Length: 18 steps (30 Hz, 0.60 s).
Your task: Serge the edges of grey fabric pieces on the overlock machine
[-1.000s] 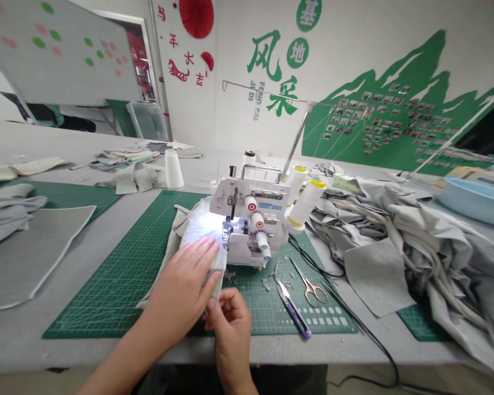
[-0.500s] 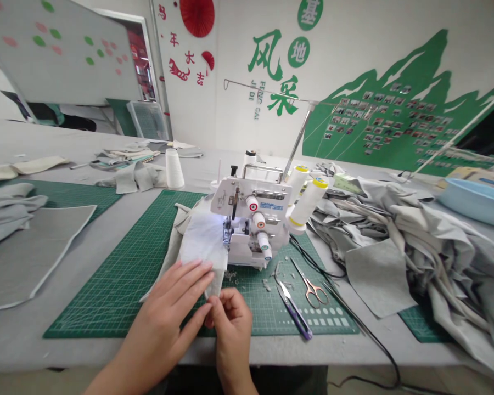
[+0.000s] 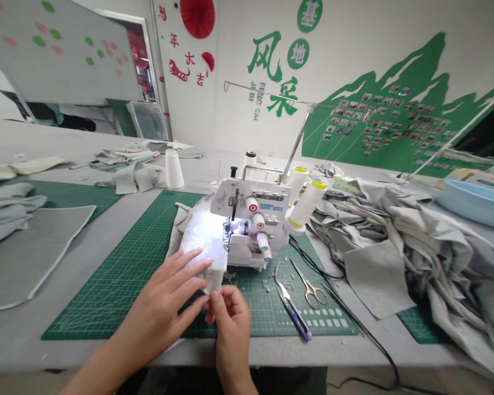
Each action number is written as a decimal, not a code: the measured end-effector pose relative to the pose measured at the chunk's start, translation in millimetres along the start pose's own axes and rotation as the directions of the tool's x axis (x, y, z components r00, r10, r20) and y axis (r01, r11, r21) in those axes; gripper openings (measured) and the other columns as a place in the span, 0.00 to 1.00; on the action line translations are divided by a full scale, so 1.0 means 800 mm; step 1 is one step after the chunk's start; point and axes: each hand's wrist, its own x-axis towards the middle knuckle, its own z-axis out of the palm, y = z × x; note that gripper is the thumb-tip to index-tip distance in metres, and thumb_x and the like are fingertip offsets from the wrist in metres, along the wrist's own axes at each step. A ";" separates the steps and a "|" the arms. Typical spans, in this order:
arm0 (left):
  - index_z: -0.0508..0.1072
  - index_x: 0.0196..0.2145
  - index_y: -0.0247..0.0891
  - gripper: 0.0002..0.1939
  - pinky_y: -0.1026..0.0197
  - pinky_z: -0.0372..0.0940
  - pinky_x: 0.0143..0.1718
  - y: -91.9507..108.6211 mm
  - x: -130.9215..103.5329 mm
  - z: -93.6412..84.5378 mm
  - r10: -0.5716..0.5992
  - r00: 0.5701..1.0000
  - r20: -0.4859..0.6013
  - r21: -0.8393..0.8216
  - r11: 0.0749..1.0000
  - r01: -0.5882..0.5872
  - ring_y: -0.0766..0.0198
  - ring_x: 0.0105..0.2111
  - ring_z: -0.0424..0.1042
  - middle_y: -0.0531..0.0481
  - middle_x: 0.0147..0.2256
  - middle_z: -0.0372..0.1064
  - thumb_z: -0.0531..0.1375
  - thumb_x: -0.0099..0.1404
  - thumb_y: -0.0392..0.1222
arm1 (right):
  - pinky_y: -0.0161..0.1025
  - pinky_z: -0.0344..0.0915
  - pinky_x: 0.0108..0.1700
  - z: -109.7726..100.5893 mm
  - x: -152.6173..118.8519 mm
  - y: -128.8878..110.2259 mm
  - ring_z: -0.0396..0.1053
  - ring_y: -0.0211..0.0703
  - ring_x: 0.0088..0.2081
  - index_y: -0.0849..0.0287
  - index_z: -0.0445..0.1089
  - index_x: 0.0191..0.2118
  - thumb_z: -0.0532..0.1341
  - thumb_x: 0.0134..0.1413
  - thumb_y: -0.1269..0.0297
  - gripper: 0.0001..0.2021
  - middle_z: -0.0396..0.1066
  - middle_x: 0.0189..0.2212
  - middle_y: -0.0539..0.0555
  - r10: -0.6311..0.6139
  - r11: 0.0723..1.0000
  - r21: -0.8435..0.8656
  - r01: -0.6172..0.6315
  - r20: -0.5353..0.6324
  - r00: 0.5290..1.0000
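A white overlock sewing machine (image 3: 253,219) stands on a green cutting mat (image 3: 119,296), its lamp lit over the needle area. Light grey fabric (image 3: 201,236) runs from under the presser foot toward me along the machine's left side. My left hand (image 3: 170,299) lies on this fabric with its fingers stretched out. At the fabric's near corner, my right hand (image 3: 231,323) pinches the edge between thumb and bent fingers. The left thumb comes close to the right fingertips; whether they touch is hard to tell.
Right of the machine lie purple-handled thread snips (image 3: 296,315), small scissors (image 3: 313,291), tweezers and a black cable (image 3: 370,334). A big heap of grey fabric (image 3: 379,236) sits farther right, beside a blue basin (image 3: 477,200). A thread cone (image 3: 173,170) stands behind left.
The fabric has shifted slightly toward the machine. My left hand has slid a little left and its fingers are more spread. The right hand keeps its pinch. The lamp's glow looks brighter.
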 end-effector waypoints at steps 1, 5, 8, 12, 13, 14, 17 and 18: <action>0.75 0.41 0.42 0.06 0.46 0.54 0.67 -0.002 0.002 -0.001 0.017 1.000 0.011 -0.008 1.000 -0.017 0.55 0.66 0.57 0.49 0.59 0.69 0.59 0.68 0.34 | 0.31 0.61 0.25 0.001 0.001 -0.001 0.62 0.33 0.22 0.59 0.68 0.28 0.68 0.54 0.46 0.20 0.68 0.21 0.48 -0.004 1.000 -0.001 0.004 0.003 1.000; 0.75 0.45 0.42 0.11 0.50 0.57 0.66 -0.010 0.010 -0.002 0.089 0.996 0.006 -0.060 0.994 -0.088 0.58 0.62 0.64 0.50 0.56 0.72 0.57 0.69 0.32 | 0.30 0.61 0.25 0.004 0.006 -0.007 0.61 0.33 0.22 0.59 0.68 0.29 0.67 0.55 0.47 0.19 0.67 0.22 0.47 -0.022 1.000 -0.005 0.022 0.012 1.000; 0.72 0.55 0.40 0.17 0.52 0.62 0.63 -0.016 0.014 -0.001 0.104 0.995 -0.007 -0.074 0.992 -0.104 0.59 0.59 0.68 0.47 0.55 0.73 0.56 0.70 0.32 | 0.30 0.61 0.26 0.007 0.009 -0.012 0.61 0.33 0.23 0.59 0.68 0.30 0.67 0.56 0.48 0.19 0.68 0.23 0.47 -0.024 1.000 0.001 0.024 0.016 1.000; 0.71 0.58 0.42 0.19 0.51 0.62 0.63 -0.021 0.016 -0.002 0.125 0.992 0.023 -0.061 0.991 -0.123 0.58 0.59 0.68 0.48 0.56 0.72 0.56 0.71 0.33 | 0.30 0.61 0.26 0.008 0.014 -0.016 0.61 0.33 0.23 0.59 0.68 0.29 0.67 0.55 0.48 0.18 0.69 0.22 0.48 -0.025 1.000 0.011 0.025 0.008 1.000; 0.71 0.58 0.42 0.19 0.52 0.62 0.63 -0.022 0.017 -0.002 0.128 0.991 0.027 -0.058 0.990 -0.126 0.58 0.59 0.68 0.48 0.56 0.72 0.56 0.71 0.33 | 0.30 0.61 0.26 0.009 0.015 -0.017 0.61 0.33 0.23 0.59 0.68 0.29 0.68 0.55 0.48 0.18 0.68 0.22 0.47 -0.026 1.000 0.016 0.026 0.006 1.000; 0.71 0.58 0.41 0.19 0.52 0.61 0.63 -0.022 0.017 -0.003 0.133 0.991 0.027 -0.056 0.990 -0.131 0.58 0.58 0.68 0.48 0.56 0.72 0.56 0.71 0.33 | 0.30 0.61 0.26 0.009 0.015 -0.017 0.61 0.33 0.22 0.59 0.68 0.29 0.68 0.55 0.48 0.18 0.68 0.22 0.47 -0.027 0.999 0.019 0.027 0.005 1.000; 0.71 0.57 0.41 0.19 0.52 0.60 0.63 -0.022 0.017 -0.004 0.159 0.987 0.028 -0.056 0.986 -0.157 0.59 0.57 0.69 0.48 0.55 0.73 0.56 0.71 0.32 | 0.30 0.61 0.26 0.009 0.016 -0.019 0.61 0.33 0.22 0.59 0.67 0.29 0.67 0.55 0.48 0.18 0.67 0.21 0.46 -0.034 0.999 0.022 0.034 0.005 0.999; 0.72 0.56 0.40 0.18 0.52 0.60 0.62 -0.022 0.017 -0.005 0.173 0.985 0.022 -0.061 0.983 -0.171 0.58 0.57 0.69 0.48 0.55 0.73 0.56 0.71 0.31 | 0.30 0.61 0.26 0.009 0.016 -0.019 0.61 0.33 0.22 0.59 0.67 0.29 0.67 0.56 0.48 0.18 0.66 0.21 0.46 -0.039 0.999 0.018 0.039 0.006 0.999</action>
